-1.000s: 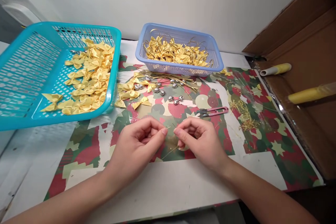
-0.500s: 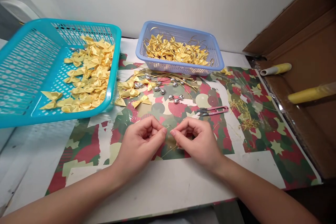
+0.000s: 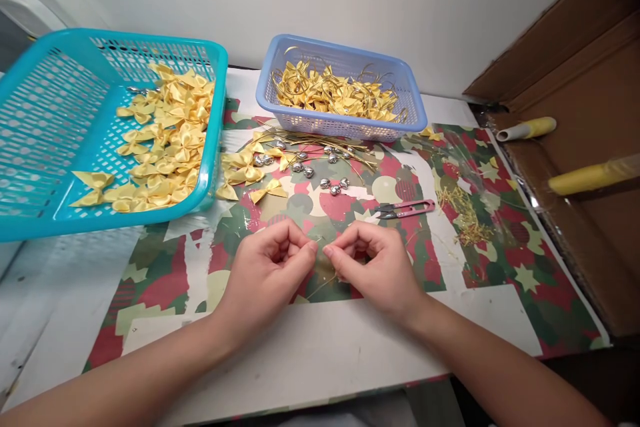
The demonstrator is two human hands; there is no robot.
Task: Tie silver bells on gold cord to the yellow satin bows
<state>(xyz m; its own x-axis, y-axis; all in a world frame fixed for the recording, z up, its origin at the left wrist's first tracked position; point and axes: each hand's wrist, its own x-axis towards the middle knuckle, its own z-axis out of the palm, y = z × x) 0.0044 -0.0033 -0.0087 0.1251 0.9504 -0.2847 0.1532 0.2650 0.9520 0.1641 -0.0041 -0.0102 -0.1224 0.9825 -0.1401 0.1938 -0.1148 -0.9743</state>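
My left hand point(image 3: 275, 267) and my right hand point(image 3: 373, 267) are nearly touching, low over the patterned sheet. Each pinches thumb against forefinger on a thin gold cord point(image 3: 320, 240), of which only short bits show between and below the fingertips. Just beyond the hands lie silver bells point(image 3: 335, 187), several loose yellow bows point(image 3: 269, 191) and a bundle of gold cords point(image 3: 330, 140). Pink-handled thread snips point(image 3: 406, 209) rest beyond my right hand. Cut gold cord scraps point(image 3: 470, 223) are heaped further right.
A teal basket point(image 3: 216, 113) of yellow bows stands at the left. The blue basket point(image 3: 345, 121) at the back holds bows with gold cords. Cardboard point(image 3: 590, 60) with two yellow-and-white tubes point(image 3: 530, 129) borders the right side. A white wall rises behind.
Both hands keep their pinch, the fingertips slightly closer together. The view has shifted a little, so the baskets appear slightly higher and further left.
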